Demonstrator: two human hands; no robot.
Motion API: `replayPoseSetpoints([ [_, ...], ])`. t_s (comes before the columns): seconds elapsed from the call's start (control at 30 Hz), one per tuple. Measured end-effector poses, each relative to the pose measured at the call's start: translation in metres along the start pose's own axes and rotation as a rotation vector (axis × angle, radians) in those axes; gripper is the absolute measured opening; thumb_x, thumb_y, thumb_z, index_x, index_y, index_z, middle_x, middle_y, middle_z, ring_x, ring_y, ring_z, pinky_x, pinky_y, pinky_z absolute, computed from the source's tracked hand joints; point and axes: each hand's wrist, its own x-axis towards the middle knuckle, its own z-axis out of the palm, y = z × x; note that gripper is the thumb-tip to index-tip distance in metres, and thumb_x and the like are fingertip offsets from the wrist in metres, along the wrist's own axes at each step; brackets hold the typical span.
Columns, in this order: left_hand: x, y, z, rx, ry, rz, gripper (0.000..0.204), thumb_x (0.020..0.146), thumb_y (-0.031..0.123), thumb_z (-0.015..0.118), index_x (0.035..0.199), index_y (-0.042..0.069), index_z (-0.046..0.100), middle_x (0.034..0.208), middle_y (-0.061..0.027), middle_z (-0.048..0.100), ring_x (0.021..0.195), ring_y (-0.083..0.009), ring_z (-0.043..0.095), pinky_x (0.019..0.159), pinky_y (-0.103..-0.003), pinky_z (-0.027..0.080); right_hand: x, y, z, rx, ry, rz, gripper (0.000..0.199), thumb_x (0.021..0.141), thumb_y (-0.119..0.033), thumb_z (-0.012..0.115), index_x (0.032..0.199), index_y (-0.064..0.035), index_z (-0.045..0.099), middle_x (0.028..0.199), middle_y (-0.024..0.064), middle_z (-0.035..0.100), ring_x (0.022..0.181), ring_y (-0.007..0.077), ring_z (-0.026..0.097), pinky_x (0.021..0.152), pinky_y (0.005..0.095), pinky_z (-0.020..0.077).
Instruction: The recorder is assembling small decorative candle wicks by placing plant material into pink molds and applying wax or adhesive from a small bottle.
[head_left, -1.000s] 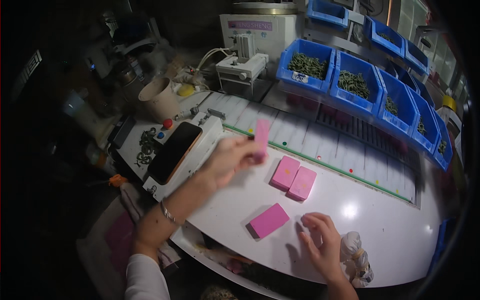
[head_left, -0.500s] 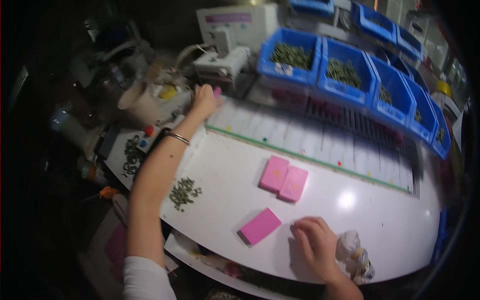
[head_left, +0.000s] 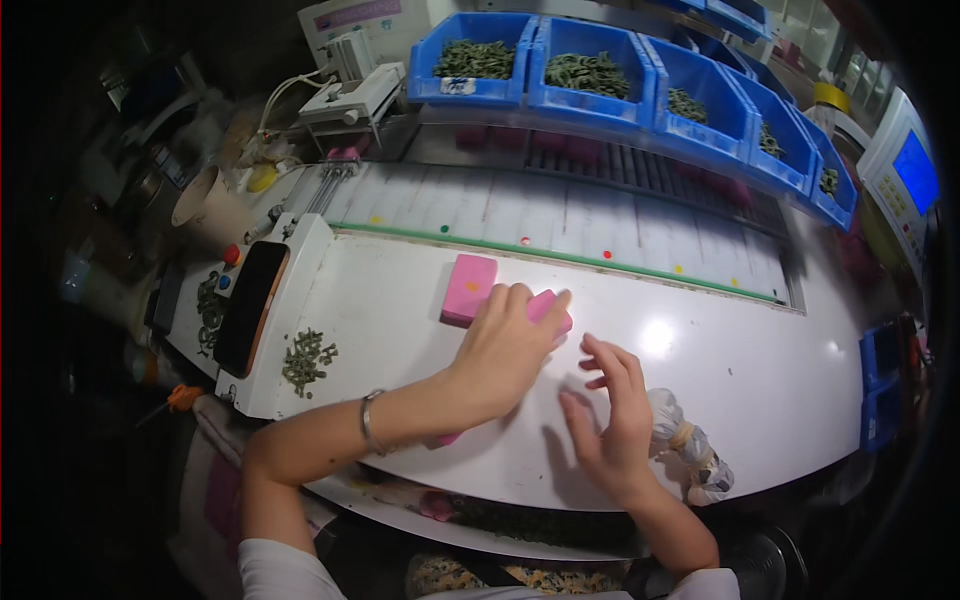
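My left hand (head_left: 505,355) reaches across the white worktop (head_left: 400,300), its fingers closed over a pink rectangular block (head_left: 551,310). Much of that block is hidden beneath the fingers. Just left of it lies another pink block (head_left: 470,287) with a small yellow spot on top. A pink corner (head_left: 447,439) peeks out from under my left wrist; the rest is covered. Close by on the right, my right hand (head_left: 612,425) hovers with fingers apart, holding nothing. Next to its wrist lies a knotted grey-white bundle (head_left: 688,440).
Behind the worktop runs a pale belt (head_left: 560,220) with a green edge strip. Blue bins (head_left: 590,72) of dried green pieces hang above it. A small green heap (head_left: 308,362) and a dark phone (head_left: 252,308) are at left. A control panel (head_left: 905,170) stands far right.
My left hand has come back from the belt's far left end to the pink block. My right hand's fingers have spread and lifted. The whole view has shifted.
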Motion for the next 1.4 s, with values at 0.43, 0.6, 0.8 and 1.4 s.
replayPoseSetpoints([
  [0.43,-0.061,0.065,0.018,-1.586,-0.259,-0.351,0.044,0.099,0.04,0.031,0.113,-0.001,0.042,0.084,-0.003,0.044,0.075,-0.0083,0.046,0.07,-0.022,0.041,-0.042,-0.015,-0.023,-0.279,0.103,-0.295,0.078,0.062,-0.006,0.079,0.128,0.009,0.04,0.114,0.0202,0.044,0.099,0.0313,0.051,0.081,0.0362,0.0461],
  [0.6,-0.068,0.065,0.026,-1.63,-0.396,-0.306,0.058,0.096,0.05,0.03,0.127,0.002,0.036,0.094,-0.0029,0.045,0.082,-0.0086,0.045,0.073,-0.023,0.041,-0.048,-0.022,-0.037,-0.221,0.113,-0.252,0.063,0.064,-0.009,0.079,0.118,0.007,0.05,0.106,0.0172,0.048,0.092,0.0292,0.052,0.077,0.0353,0.0458],
  [0.8,-0.073,0.076,0.027,-1.614,-0.413,-0.192,0.059,0.097,0.049,0.027,0.13,0.0,0.033,0.092,-0.0047,0.048,0.075,-0.011,0.047,0.069,-0.024,0.042,-0.049,-0.015,-0.055,-0.236,0.077,-0.352,0.045,0.064,0.001,0.075,0.106,0.0014,0.059,0.09,0.012,0.052,0.08,0.0254,0.052,0.065,0.0331,0.0439],
  [1.4,-0.073,0.084,0.054,-1.747,-0.084,-0.338,0.065,0.096,0.052,0.016,0.117,-0.003,0.044,0.094,-0.0123,0.057,0.079,-0.0185,0.06,0.068,-0.032,0.052,-0.065,-0.015,-0.049,-0.249,0.163,-0.57,0.038,0.061,-0.001,0.082,0.083,-0.0038,0.052,0.08,0.008,0.051,0.068,0.0192,0.056,0.053,0.0263,0.044],
])
